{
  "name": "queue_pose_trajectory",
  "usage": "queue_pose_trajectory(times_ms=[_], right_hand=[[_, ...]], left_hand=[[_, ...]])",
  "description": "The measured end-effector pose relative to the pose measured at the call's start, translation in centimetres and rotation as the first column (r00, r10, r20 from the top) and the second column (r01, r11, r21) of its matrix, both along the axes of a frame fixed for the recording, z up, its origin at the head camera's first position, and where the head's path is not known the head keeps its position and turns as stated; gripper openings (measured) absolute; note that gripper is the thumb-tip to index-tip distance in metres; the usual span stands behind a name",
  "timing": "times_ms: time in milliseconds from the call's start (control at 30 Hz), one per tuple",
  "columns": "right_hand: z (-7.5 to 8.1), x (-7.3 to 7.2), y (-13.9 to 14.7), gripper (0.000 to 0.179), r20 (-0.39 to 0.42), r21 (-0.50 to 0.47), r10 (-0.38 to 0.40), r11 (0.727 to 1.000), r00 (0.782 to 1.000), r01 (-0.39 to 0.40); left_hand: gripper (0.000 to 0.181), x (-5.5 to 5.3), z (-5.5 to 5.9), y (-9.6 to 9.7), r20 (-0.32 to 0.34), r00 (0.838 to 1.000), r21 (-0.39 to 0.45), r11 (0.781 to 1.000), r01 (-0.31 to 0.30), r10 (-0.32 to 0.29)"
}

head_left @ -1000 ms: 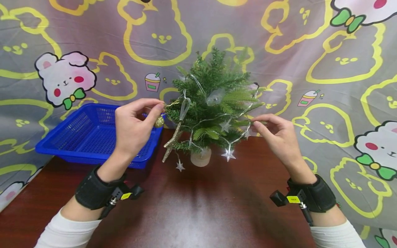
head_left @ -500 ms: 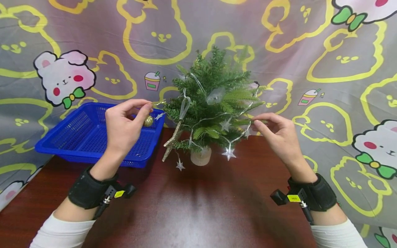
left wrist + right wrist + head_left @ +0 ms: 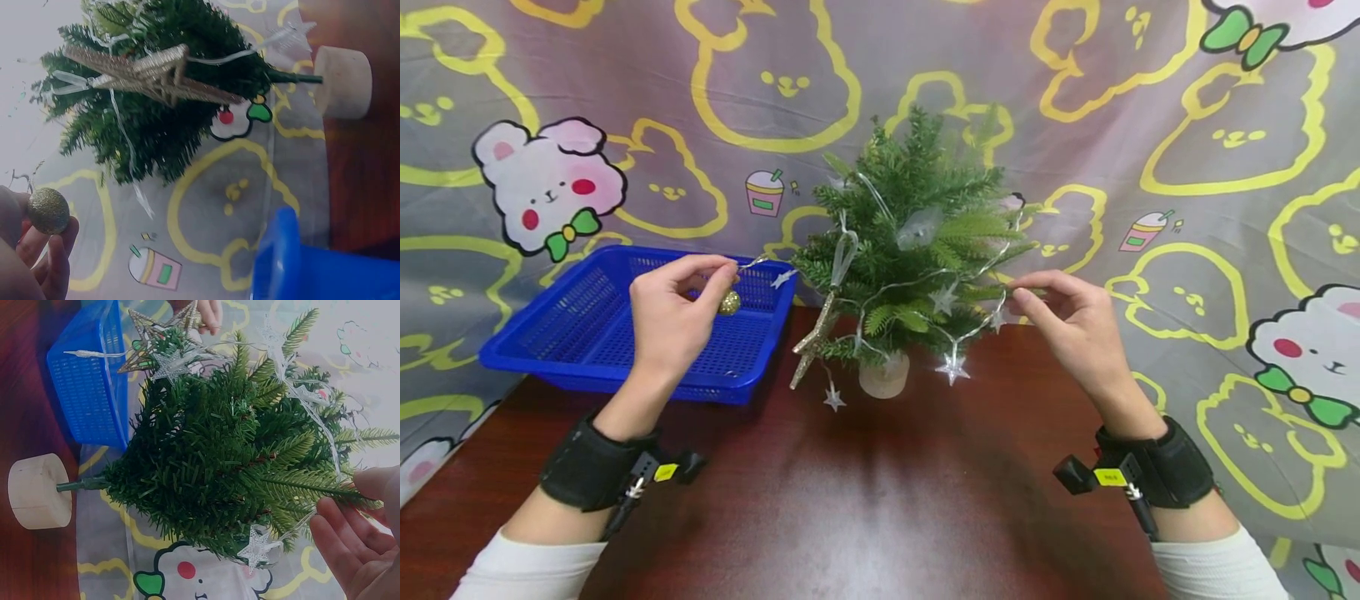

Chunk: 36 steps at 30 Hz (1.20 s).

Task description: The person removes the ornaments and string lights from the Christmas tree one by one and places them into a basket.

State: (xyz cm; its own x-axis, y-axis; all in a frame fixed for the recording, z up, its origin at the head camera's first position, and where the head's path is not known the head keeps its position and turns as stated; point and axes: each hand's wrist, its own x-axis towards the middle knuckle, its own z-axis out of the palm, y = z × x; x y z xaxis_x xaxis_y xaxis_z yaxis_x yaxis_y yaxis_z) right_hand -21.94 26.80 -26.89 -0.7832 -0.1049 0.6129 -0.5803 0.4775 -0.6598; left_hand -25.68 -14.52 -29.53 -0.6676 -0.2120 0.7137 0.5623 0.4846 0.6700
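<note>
My left hand (image 3: 672,312) pinches a glittery gold bauble (image 3: 729,302) near its top; in the left wrist view the bauble (image 3: 49,210) sits by the fingertips. That hand is over the blue basket, left of a small artificial Christmas tree (image 3: 917,200). At the tree's right side, my right hand (image 3: 1073,329) pinches the tip of a branch (image 3: 312,486) between thumb and fingers, with light-string wire beside it. A gold glitter star (image 3: 815,342) hangs at the tree's left. Clear star lights (image 3: 953,367) are strung around the branches.
The blue plastic basket (image 3: 617,379) stands at the left on the dark wooden table (image 3: 865,517). The tree rises from a round pale wooden base (image 3: 883,377). A patterned cloth (image 3: 925,50) hangs behind.
My left hand has moved left and slightly down, carrying the gold bauble away from the tree. A star light at the tree's left has come into view. The right hand stays at the branch.
</note>
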Motion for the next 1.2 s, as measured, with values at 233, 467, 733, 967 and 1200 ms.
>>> queue_pose_trajectory(times_ms=[233,467,733,967,1200], right_hand=[[0.0,-0.1,0.0,0.017,-0.001,-0.006,-0.002,1.000,1.000,0.002],[0.0,0.0,-0.2,0.016,0.005,-0.033,0.008,0.999,1.000,-0.007],[0.0,0.0,-0.1,0.016,0.020,-0.046,0.006,0.999,1.000,-0.005],[0.0,0.0,-0.1,0.016,0.010,-0.023,-0.010,1.000,1.000,0.010],[0.0,0.0,-0.2,0.016,0.011,-0.036,-0.015,0.999,1.000,0.015]], left_hand=[[0.014,-0.4,-1.1,-1.1,0.035,0.999,-0.003,0.999,-0.034,0.034],[0.016,-1.3,-2.3,-1.9,0.082,0.994,-0.046,0.996,-0.075,0.079],[0.017,-2.0,-3.6,-2.8,0.143,0.983,-0.185,0.979,-0.090,0.118],[0.019,-2.3,-4.2,-3.5,0.206,0.973,-0.247,0.968,-0.051,0.104],[0.020,-2.7,-5.0,-4.4,0.293,0.951,-0.340,0.940,0.008,0.098]])
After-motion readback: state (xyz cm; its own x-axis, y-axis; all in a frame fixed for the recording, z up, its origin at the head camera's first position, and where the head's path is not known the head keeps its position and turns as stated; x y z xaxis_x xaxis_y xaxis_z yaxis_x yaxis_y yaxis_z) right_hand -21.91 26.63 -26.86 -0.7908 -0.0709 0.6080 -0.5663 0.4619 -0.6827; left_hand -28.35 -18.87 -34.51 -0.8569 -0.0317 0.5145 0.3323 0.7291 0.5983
